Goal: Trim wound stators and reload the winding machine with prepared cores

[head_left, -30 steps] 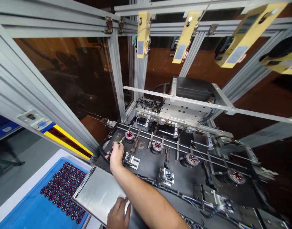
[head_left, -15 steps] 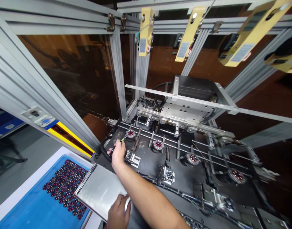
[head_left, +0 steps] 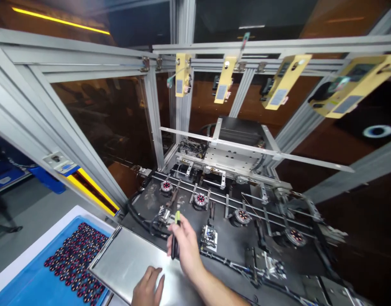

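My right hand (head_left: 184, 242) is closed around a slim black tool with a yellow-green end (head_left: 175, 246), which points up and away from me. I cannot make out the tool's exact kind. The hand hovers over the front of the machine's black deck, just right of the leftmost small metal fixture (head_left: 165, 213). My left hand (head_left: 148, 287) is open at the bottom, thumb and fingers apart, by the bare silver metal plate (head_left: 125, 255); whether it touches the plate is unclear. Beyond the hands, round coil-like parts with red centres sit in holders, such as the leftmost one (head_left: 166, 186) and its neighbour (head_left: 201, 199).
To the left, a blue tray (head_left: 32, 280) holds many small round parts (head_left: 77, 255). Rails (head_left: 214, 193) cross the deck. Yellow hanging units (head_left: 225, 80) line the frame above. A long metal bar (head_left: 246, 146) spans the back, and an aluminium post (head_left: 70, 144) stands left.
My right hand has drawn back from near the leftmost holder toward me and to the right, still gripping the tool. My left hand has shifted slightly down-left. The view has tilted up.
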`<state>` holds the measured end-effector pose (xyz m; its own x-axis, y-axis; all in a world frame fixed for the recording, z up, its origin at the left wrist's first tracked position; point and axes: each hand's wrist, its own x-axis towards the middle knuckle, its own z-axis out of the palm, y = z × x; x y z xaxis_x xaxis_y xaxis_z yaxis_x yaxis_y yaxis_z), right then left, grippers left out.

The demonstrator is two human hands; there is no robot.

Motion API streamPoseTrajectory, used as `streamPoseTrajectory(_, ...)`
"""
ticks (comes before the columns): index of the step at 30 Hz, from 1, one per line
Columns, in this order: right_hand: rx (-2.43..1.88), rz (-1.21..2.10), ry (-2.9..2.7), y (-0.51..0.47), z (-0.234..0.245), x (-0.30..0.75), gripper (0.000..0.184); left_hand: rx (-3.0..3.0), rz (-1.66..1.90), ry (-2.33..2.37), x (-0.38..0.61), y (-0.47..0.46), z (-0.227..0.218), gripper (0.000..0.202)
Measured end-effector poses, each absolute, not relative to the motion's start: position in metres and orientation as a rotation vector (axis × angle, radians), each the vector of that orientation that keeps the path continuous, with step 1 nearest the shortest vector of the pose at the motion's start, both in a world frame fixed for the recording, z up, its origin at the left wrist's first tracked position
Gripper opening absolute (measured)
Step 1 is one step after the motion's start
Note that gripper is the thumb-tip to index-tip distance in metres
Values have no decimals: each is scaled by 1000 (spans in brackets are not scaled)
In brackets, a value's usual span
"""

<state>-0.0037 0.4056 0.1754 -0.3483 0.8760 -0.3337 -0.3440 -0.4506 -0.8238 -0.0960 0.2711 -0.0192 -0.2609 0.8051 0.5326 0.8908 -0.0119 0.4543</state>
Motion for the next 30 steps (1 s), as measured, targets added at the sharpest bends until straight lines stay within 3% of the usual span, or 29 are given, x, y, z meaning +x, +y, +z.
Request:
streamPoseTrajectory(6, -1187, 1753, -549, 437, 123, -2, 25, -1878, -1088, -2149, -98, 271, -12, 32)
streamPoseTrajectory(30, -1157, 1723, -429, 453, 118, -9, 26, -1946, -1023, -2220, -99, 272, -6, 37)
